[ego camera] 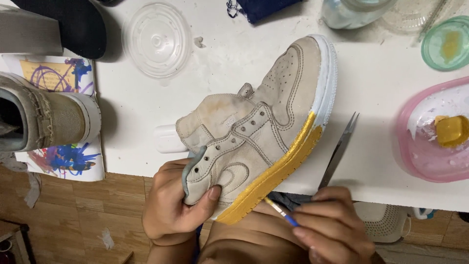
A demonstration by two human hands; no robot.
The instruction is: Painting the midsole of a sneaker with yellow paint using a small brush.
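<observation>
One tall beige suede sneaker (259,132) lies on its side, partly on the white table (381,78) and partly sticking out over the near edge. Part of its thick sole is painted gold (273,176) and the rest of the sole is white.

The left hand (173,205) is closed around the ankle end of the sneaker, with the thumb pressed on the side and the fingers tucked inside. The right hand (332,225) pinches one thin paintbrush with a blue and white handle (281,211). The brush tip touches the gold sole.

One pair of grey metal scissors (339,149) lies just beside the sneaker, on the table edge near the right hand. Farther right sits one pink plastic bowl (405,142) with one yellow block (452,130) inside. Behind it is one green round lid (447,44) with a yellow smear.

One clear round plastic lid (157,39) lies behind the sneaker. At the far left, a second beige sneaker (44,117) rests on one sheet of paper with purple and blue paint marks (63,161).
</observation>
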